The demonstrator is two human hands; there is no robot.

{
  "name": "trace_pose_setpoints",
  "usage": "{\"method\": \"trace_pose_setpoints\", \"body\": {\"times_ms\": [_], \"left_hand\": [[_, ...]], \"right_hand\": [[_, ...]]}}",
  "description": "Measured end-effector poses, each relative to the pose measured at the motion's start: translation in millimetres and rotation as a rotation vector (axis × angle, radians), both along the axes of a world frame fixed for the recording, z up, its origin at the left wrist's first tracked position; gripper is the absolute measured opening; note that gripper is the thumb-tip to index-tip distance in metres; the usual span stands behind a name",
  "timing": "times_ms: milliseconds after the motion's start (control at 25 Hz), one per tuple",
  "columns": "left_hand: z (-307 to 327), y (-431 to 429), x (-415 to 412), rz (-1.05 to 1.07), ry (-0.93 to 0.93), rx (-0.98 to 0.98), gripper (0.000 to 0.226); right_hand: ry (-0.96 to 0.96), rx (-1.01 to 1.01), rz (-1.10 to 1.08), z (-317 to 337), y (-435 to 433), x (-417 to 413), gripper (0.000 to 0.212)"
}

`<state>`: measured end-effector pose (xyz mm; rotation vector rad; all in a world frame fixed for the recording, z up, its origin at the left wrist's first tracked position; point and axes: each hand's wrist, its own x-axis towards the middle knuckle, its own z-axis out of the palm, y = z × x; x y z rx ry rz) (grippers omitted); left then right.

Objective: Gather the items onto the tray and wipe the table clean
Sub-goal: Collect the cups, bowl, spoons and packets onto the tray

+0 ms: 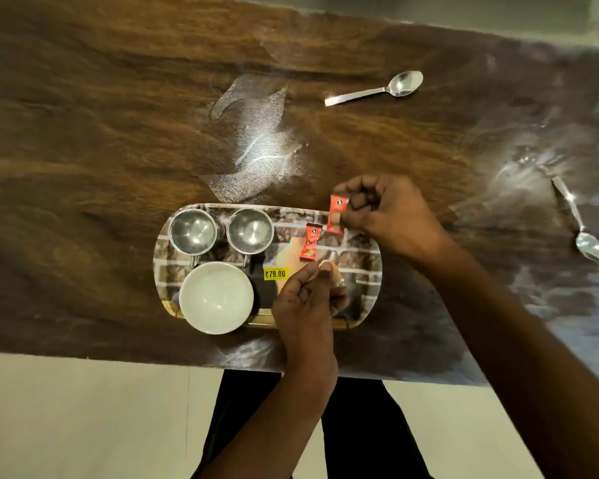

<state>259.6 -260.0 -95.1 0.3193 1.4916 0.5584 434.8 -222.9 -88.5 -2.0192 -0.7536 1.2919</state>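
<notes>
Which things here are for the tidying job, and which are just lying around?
For the job: tray, two steel cups, white bowl, upper red sachet, lower red sachet, far spoon, right spoon, white smears on the table.
Just there: yellow price sticker, pale floor.

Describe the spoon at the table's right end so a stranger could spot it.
Start at the wooden table; go to its right end, where white smears cover the wood. A steel spoon lies there, bowl toward the person; the other spoon lies at the far side, bowl pointing right.
</notes>
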Motion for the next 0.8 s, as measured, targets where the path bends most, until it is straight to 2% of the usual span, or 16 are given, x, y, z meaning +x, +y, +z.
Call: {"method": "trace_pose_setpoints", "body": {"times_ms": [120, 440, 800], "left_hand": [[-2, -7, 5, -0.046, -0.008, -0.039, 0.019], [-22, -4, 18, -0.002, 0.104, -0.035, 0.022], [-30, 0, 37, 0.021, 0.141, -0.050, 0.013]], "right_hand": [[0.008, -0.107, 0.018, -10, -36, -17, 0.029], [-0.063, -0.140, 0.020, -35, -39, -17, 0.027], [-0.369, -0.056, 0.142, -31, -33, -25, 0.029]]}}
